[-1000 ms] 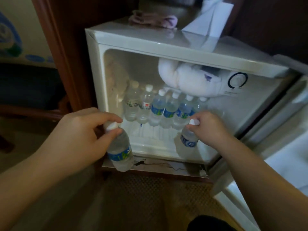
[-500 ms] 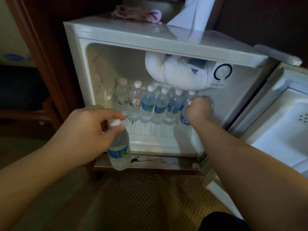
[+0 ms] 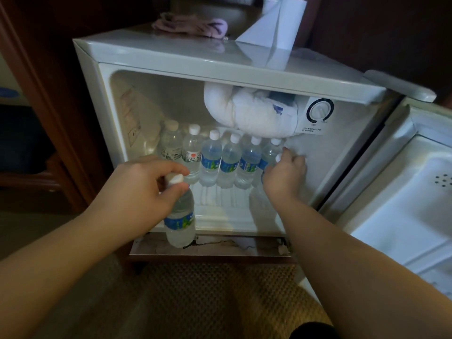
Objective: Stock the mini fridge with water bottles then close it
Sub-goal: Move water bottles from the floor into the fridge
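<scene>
Head view:
Right hand (image 3: 285,176): deep in the fridge (image 3: 171,57); fingers curled around a bottle (image 3: 265,165) at the right end of the back row (image 3: 220,157); bottle upright, mostly hidden beneath the palm.
Left hand (image 3: 139,189): fingers clamped on the neck of a second bottle (image 3: 179,222); it hangs upright below them, outside the fridge front.
Key relation: free floor lies ahead of the left fingers, before the row; left is nearer.
Door (image 3: 403,192): open, right of the right hand.

Mini fridge (image 3: 171,55) looks like glossy painted metal; bottles (image 3: 228,162) clear smooth plastic; at 12 o'clock, soft pink cloth (image 3: 190,26); floor mat (image 3: 220,302) rough, woven.
</scene>
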`<action>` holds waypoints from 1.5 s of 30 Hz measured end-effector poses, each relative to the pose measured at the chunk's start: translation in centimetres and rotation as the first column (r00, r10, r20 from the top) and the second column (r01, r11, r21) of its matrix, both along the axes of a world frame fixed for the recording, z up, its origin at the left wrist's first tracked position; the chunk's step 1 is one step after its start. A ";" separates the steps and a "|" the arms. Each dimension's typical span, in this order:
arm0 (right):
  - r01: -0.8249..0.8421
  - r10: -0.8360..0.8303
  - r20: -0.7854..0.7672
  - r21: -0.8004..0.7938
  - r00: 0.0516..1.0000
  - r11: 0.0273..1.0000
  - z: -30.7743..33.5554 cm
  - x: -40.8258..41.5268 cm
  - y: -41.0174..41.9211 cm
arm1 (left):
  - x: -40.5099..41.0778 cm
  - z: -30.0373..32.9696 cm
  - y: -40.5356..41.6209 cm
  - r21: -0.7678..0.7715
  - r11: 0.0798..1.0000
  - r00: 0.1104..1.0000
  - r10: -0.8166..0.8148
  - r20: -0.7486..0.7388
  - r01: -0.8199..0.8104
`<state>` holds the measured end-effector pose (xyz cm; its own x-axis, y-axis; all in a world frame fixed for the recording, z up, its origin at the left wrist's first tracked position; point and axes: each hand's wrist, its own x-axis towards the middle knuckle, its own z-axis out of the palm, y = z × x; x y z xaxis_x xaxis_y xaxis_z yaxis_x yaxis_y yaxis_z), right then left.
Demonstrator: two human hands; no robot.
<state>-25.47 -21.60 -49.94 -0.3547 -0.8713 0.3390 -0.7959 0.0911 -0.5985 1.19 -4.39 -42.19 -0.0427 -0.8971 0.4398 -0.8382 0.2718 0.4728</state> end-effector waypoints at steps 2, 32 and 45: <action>-0.015 0.020 0.042 -0.136 0.999 0.991 -1.0 0.8 1.7 | -0.9 -0.3 -1.0 0.007 1.000 0.999 0.010 -0.035 -0.009; -0.354 0.564 -0.139 0.650 0.814 0.672 -13.8 -0.3 10.9 | -15.3 -5.8 -17.0 0.161 0.985 0.923 0.123 -0.366 -0.067; -0.360 0.568 -0.120 0.664 0.814 0.656 -14.1 -0.2 10.9 | -16.7 -5.9 -18.4 0.237 0.971 0.950 0.085 -0.301 -0.011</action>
